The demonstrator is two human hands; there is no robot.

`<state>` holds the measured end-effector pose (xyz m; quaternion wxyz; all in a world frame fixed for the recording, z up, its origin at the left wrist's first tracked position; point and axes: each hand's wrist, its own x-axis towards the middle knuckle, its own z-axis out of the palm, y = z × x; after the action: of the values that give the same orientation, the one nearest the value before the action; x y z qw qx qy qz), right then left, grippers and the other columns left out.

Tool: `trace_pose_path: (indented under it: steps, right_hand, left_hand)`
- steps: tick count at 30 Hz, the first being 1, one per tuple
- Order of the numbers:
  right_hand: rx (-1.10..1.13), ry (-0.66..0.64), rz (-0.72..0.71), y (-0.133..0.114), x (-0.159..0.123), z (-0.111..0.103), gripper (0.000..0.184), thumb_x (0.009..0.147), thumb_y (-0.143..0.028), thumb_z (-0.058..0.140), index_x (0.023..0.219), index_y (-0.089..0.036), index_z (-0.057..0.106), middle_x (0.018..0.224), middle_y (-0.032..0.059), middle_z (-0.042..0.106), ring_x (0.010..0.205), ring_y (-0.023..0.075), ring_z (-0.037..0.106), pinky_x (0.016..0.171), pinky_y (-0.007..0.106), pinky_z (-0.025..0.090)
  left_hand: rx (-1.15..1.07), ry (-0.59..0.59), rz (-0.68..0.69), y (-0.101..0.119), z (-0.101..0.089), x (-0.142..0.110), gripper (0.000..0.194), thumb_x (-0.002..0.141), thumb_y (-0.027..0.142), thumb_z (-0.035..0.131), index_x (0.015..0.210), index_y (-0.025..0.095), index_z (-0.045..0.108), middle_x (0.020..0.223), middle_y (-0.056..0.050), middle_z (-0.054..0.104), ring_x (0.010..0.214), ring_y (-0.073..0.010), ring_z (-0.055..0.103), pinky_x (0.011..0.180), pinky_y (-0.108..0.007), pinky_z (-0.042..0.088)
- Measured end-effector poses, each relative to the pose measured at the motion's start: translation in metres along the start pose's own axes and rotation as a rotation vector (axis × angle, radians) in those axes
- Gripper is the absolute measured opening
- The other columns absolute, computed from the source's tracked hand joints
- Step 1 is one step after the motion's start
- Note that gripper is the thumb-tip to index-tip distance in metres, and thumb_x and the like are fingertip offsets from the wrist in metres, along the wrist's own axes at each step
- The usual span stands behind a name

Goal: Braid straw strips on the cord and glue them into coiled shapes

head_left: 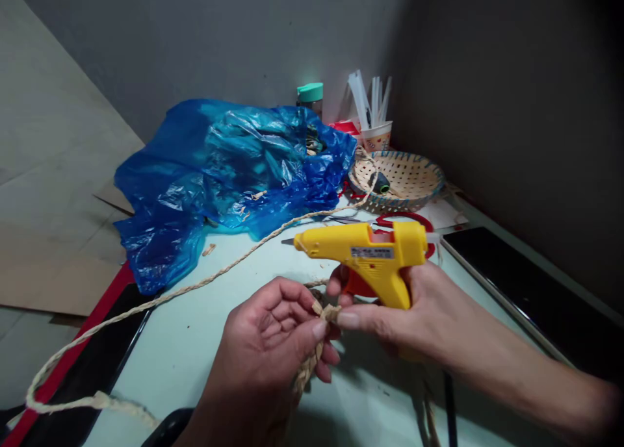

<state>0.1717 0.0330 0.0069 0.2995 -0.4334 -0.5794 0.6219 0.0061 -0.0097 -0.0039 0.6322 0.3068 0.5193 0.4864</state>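
My left hand (277,336) is closed on a braided straw piece (308,369), pinching its upper end between thumb and fingers. A yellow glue gun (375,252) is in my right hand (394,310), lying level with its nozzle towards the left and a clear glue stick at its rear. My right thumb and a fingertip also touch the top of the braid. A long twisted straw rope (214,275) runs from the basket across the table and loops round at the lower left. My left hand hides part of the braid.
A blue plastic bag (234,167) spreads over the back left. Behind stand a green-lidded jar (311,95) and a paper cup (377,136) of glue sticks. A woven basket (414,177) holds a dark spool (380,182). Red-handled scissors (414,218) lie in front; a black panel (526,291) is at right.
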Motion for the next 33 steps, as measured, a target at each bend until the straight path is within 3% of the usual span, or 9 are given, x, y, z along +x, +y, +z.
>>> trace_pose_path:
  steps: [3,7,12,17,21,24,30,33]
  right_hand:
    - [0.046,-0.023,-0.020,0.002,0.000,0.007,0.011,0.080,-0.023,0.073,0.084,-0.021,0.064,0.077,-0.0037,0.065,0.065,0.0102,0.060,0.053,0.014,0.045]
    - [0.048,-0.043,0.004,0.007,0.003,0.008,0.007,0.084,-0.021,0.069,0.082,-0.019,0.062,0.066,-0.0050,0.061,0.051,0.0071,0.050,0.041,0.014,0.033]
    - [0.051,-0.009,-0.028,0.010,0.006,0.003,0.016,0.086,-0.028,0.069,0.076,-0.018,0.061,0.062,-0.0049,0.059,0.053,0.0067,0.046,0.042,0.014,0.031]
    - [0.111,-0.021,0.028,0.009,0.005,0.001,0.018,0.084,-0.030,0.072,0.074,-0.019,0.062,0.056,-0.0069,0.051,0.045,0.0047,0.036,0.038,0.015,0.026]
    - [0.111,-0.062,0.056,0.011,0.007,0.000,0.017,0.085,-0.035,0.070,0.081,-0.019,0.064,0.058,-0.0056,0.054,0.045,0.0061,0.041,0.040,0.016,0.030]
    - [0.119,-0.072,0.059,0.011,0.008,0.001,0.027,0.087,-0.044,0.066,0.085,-0.018,0.065,0.067,-0.0025,0.060,0.045,0.0061,0.045,0.043,0.017,0.035]
    - [0.054,0.110,0.015,0.004,0.007,-0.007,0.045,0.085,-0.061,0.060,0.082,-0.017,0.067,0.069,0.0042,0.066,0.041,0.0088,0.048,0.040,0.022,0.038]
    - [-0.009,0.142,-0.001,0.007,0.002,-0.015,0.045,0.082,-0.064,0.063,0.078,-0.019,0.069,0.057,0.0022,0.061,0.039,0.0104,0.049,0.036,0.021,0.039]
  left_hand:
    - [0.036,0.012,0.028,-0.001,0.003,-0.001,0.018,0.068,0.015,0.076,0.073,0.017,0.058,0.056,0.002,0.064,0.047,-0.0138,0.062,0.043,-0.023,0.052]
    - [0.054,-0.026,0.028,-0.001,-0.001,0.002,0.018,0.069,0.015,0.075,0.075,0.017,0.058,0.059,0.001,0.066,0.050,-0.0144,0.063,0.047,-0.024,0.053]
    - [0.012,-0.113,-0.041,-0.006,-0.003,0.006,0.013,0.072,0.018,0.074,0.078,0.012,0.065,0.063,-0.004,0.070,0.048,-0.0146,0.062,0.044,-0.025,0.053]
    - [-0.036,-0.054,-0.083,-0.009,-0.003,0.006,0.018,0.070,0.024,0.079,0.076,0.010,0.071,0.064,-0.006,0.070,0.040,-0.0078,0.054,0.038,-0.017,0.041]
    - [-0.063,-0.017,-0.094,-0.010,-0.005,0.008,0.025,0.067,0.029,0.083,0.078,0.011,0.071,0.061,-0.006,0.069,0.037,-0.0029,0.043,0.038,-0.016,0.030]
    - [-0.054,0.005,-0.077,-0.009,-0.008,0.010,0.025,0.067,0.030,0.083,0.077,0.011,0.070,0.059,-0.005,0.068,0.035,-0.0014,0.038,0.037,-0.017,0.025]
    - [-0.080,0.082,-0.076,-0.004,-0.011,0.011,0.021,0.068,0.027,0.078,0.071,0.012,0.064,0.058,-0.005,0.067,0.031,0.0006,0.032,0.035,-0.016,0.019]
    - [-0.125,0.118,-0.053,0.001,-0.014,0.012,0.022,0.066,0.025,0.079,0.069,0.012,0.061,0.056,-0.002,0.066,0.030,0.0017,0.028,0.033,-0.014,0.018]
